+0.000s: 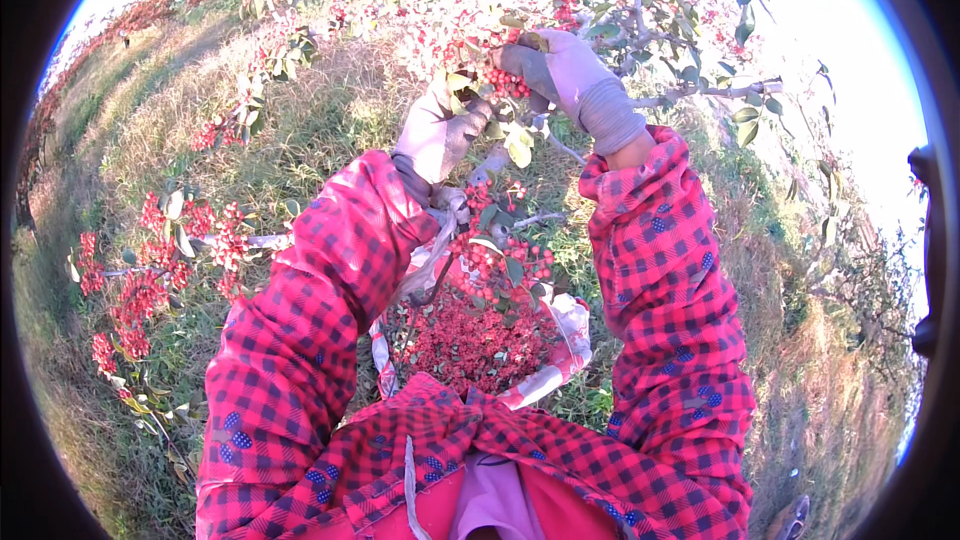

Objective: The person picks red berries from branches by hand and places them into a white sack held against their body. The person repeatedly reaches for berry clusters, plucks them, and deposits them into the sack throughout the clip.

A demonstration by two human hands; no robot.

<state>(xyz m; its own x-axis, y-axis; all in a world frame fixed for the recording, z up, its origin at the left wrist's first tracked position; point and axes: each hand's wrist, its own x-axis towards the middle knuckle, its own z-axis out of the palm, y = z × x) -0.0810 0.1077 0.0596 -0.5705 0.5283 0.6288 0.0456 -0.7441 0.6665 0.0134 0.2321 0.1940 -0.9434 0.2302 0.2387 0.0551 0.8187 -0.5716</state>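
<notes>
My left hand (439,127), in a worn pale glove with dark fingers, closes on leaves and a twig beside a cluster of red berries (504,81). Against the right side of that same cluster are the fingers of my right hand (559,75), gloved and with a grey cuff; its fingertips are partly hidden by the berries. Below both hands, a cloth-lined container (559,382) full of picked red berries (472,337) hangs or stands before my body; its support is hidden. A cloth strip (427,266) and a dark hook (439,289) show at its upper left.
More berry clusters (154,262) hang on a branch at the left. A bare-barked branch (705,90) with green leaves reaches out to the right. Another berry-bearing sprig (502,247) overhangs the container. Dry grass (315,120) covers the ground, and a shoe (791,517) shows at bottom right.
</notes>
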